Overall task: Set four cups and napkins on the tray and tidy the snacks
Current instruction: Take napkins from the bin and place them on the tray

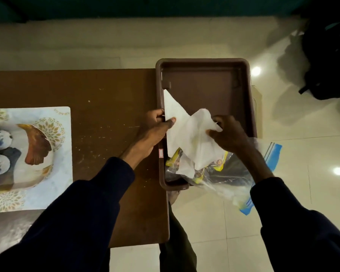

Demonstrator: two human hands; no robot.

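Napkin [186, 132]: we find it spread over the near-left part of the brown tray [251, 107], its lower end draped on the clear snack bag [224, 173].
Left hand [155, 128]: thumb and fingers closed on the napkin's left edge, at the tray's rim.
Right hand [230, 132]: fingertips pinching the crumpled right corner.
Handling: we judge it very light, limp and easily torn; best held at edges or corners.
Orientation: long axis runs roughly far-left to near-right; a sharp corner points to the tray's far-left.
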